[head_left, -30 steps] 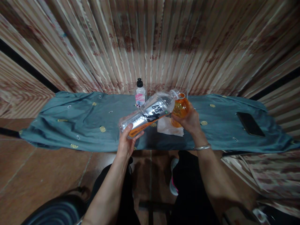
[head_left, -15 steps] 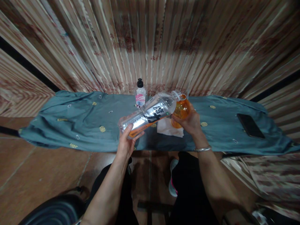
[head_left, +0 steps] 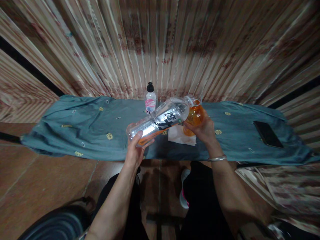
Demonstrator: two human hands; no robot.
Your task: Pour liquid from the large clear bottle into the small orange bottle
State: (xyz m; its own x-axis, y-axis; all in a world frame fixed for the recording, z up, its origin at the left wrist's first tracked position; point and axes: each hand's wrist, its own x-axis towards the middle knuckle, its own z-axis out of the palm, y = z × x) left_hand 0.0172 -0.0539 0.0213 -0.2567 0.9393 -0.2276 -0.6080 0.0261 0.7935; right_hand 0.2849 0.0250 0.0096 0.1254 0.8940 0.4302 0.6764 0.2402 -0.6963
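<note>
- Tipping a clear plastic bottle (head_left: 160, 120) near the middle of the frame, the left hand (head_left: 135, 151) has its fingers wrapped around the base.
- Its neck meets the mouth of an orange bottle (head_left: 194, 116), which the right hand (head_left: 203, 130) grips from below, fingers closed.
- Little liquid shows in the clear bottle; the orange one looks fairly full, so the pouring seems near its end.
- Behind, a small pump bottle (head_left: 150, 100) stands on the cloth-covered table (head_left: 82, 130); a phone (head_left: 268, 134) lies at right.

Striped curtain (head_left: 160, 43) behind a teal-covered table (head_left: 75, 130); floor (head_left: 37, 180) perhaps reddish tile.
</note>
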